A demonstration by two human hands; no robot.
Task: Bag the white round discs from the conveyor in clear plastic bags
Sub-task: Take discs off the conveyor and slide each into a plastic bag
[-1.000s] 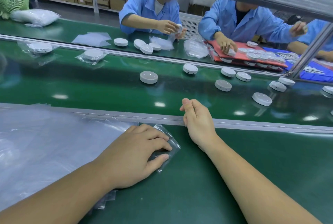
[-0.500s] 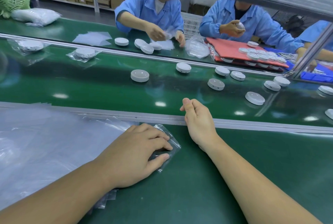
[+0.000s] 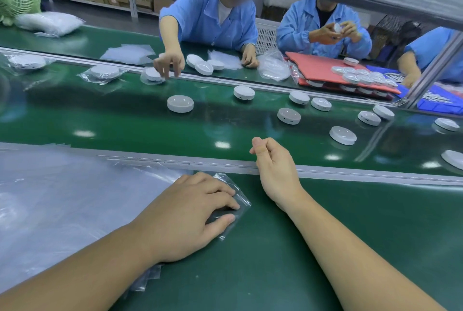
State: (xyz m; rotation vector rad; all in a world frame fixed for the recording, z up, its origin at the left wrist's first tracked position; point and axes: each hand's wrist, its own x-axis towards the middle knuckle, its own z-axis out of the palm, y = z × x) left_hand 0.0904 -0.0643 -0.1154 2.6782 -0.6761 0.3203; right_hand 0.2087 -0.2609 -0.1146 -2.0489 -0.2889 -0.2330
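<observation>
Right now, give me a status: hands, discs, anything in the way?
Left hand flat on clear bag, no grip. Right hand curled, empty, at the rail. White discs loose on the conveyor, none in hand. Path clear.

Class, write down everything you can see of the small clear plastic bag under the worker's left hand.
The clear plastic bag is small, thin and see-through, glossy with creases and glints. It lies flat on the green bench, just short of the metal rail, and looks empty. The left hand rests on it with fingers spread, hiding most of it; only its right corner and edges show. Its left side meets a larger clear plastic sheet.
</observation>
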